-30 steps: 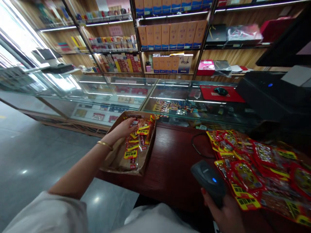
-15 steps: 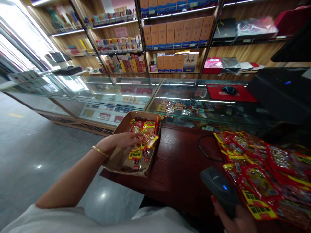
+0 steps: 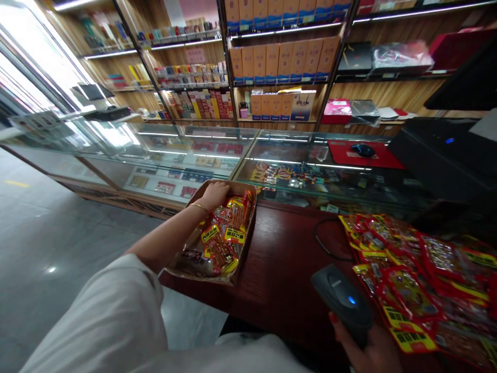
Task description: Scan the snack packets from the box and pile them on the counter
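My left hand (image 3: pixel 215 196) reaches into the far left corner of a shallow cardboard box (image 3: pixel 243 270). Its fingers are bent down and closed; the tips are hidden, so what they grip does not show. Red and yellow snack packets (image 3: pixel 221 243) lie spread inside the box, close to the wrist with a gold bracelet. At the lower right, my right hand (image 3: pixel 370 347) is wrapped around the handle of a dark barcode scanner (image 3: pixel 344 300), which has a lit blue light. The scanner's head points up and left, above the brown tabletop (image 3: pixel 275 264).
A large pile of snack packets (image 3: pixel 411 280) covers the right side. A black cable (image 3: pixel 324 241) curves beside it. Behind stands a glass display counter (image 3: pixel 194 142) with a mouse (image 3: pixel 363 150) on a red mat. Shelves of boxed goods (image 3: pixel 285 62) line the wall.
My left hand has moved from the middle of the box to its far end. More packets now lie in the near part of the box. My right hand keeps the scanner nearly in place.
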A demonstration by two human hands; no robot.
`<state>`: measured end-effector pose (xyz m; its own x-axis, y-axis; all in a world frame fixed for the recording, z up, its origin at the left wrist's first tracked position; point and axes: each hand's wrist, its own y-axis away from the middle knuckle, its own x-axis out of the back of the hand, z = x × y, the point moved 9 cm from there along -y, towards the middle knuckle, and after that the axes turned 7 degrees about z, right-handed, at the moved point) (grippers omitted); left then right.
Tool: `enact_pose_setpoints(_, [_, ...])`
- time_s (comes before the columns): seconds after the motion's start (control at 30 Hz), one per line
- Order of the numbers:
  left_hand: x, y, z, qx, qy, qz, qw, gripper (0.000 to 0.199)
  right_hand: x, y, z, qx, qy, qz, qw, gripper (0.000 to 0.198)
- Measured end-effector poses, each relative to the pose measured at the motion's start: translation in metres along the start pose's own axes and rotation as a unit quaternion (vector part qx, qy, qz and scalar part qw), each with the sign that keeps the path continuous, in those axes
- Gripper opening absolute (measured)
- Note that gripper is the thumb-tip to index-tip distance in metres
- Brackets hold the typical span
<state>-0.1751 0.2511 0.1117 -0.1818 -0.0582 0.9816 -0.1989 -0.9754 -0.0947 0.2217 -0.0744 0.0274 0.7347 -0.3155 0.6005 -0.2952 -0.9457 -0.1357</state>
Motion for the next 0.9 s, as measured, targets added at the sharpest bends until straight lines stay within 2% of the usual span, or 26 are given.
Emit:
enact_pose_setpoints(0.1, [0.006, 0.005, -0.001, -0.003, -0.025, 0.008, 1.0, 0.019, 0.005, 0.005, 0.003, -0.022, -0.008, 0.036, 0.999, 0.057])
enact_pose_setpoints(0.17, [0.022, 0.014, 0.002, -0.002, -0.038, 0.024, 0.999, 0.022, 0.006, 0.006, 0.004, -0.027, -0.021, 0.039, 0.999, 0.059])
enact_pose_setpoints(0.23, [0.046, 0.03, 0.01, 0.014, -0.029, 0.063, 0.997, 0.03, 0.008, 0.004, 0.005, -0.026, -0.029, 0.037, 0.999, 0.057])
enact_pose_setpoints(0.3, [0.069, 0.055, 0.027, 0.046, 0.075, 0.103, 0.991, 0.034, 0.01, 0.001, 0.006, -0.022, -0.036, 0.03, 0.999, 0.053])
enact_pose_setpoints(0.33, [0.075, 0.071, 0.039, 0.064, 0.168, 0.111, 0.977, 0.035, 0.011, -0.001, 0.007, -0.022, -0.04, 0.029, 0.999, 0.052])
enact_pose_setpoints(0.37, [0.073, 0.086, 0.055, 0.08, 0.285, 0.099, 0.95, 0.036, 0.013, -0.002, 0.006, -0.025, -0.044, 0.032, 0.998, 0.052])
enact_pose_setpoints(0.43, [0.052, 0.117, 0.099, 0.092, 0.49, 0.026, 0.867, 0.037, 0.017, -0.003, 0.005, -0.036, -0.047, 0.05, 0.997, 0.051])
enact_pose_setpoints(0.5, [0.024, 0.141, 0.139, 0.11, 0.587, -0.012, 0.802, 0.034, 0.022, -0.004, 0.002, -0.045, -0.043, 0.066, 0.996, 0.048])
enact_pose_setpoints(0.57, [-0.009, 0.155, 0.171, 0.12, 0.631, -0.039, 0.766, 0.031, 0.023, -0.004, -0.002, -0.035, -0.039, 0.062, 0.997, 0.044])
enact_pose_setpoints(0.63, [-0.037, 0.16, 0.193, 0.125, 0.649, -0.057, 0.748, 0.029, 0.023, -0.004, -0.006, -0.013, -0.033, 0.049, 0.998, 0.041])
enact_pose_setpoints(0.77, [-0.066, 0.154, 0.206, 0.145, 0.677, -0.061, 0.719, 0.025, 0.024, -0.002, -0.004, 0.014, -0.005, 0.039, 0.999, 0.037])
enact_pose_setpoints(0.83, [-0.077, 0.153, 0.205, 0.178, 0.711, -0.082, 0.675, 0.027, 0.025, 0.001, -0.003, 0.013, 0.008, 0.041, 0.999, 0.037])
enact_pose_setpoints(0.9, [-0.089, 0.156, 0.202, 0.234, 0.75, -0.117, 0.608, 0.029, 0.026, 0.003, -0.003, 0.008, 0.015, 0.047, 0.999, 0.039])
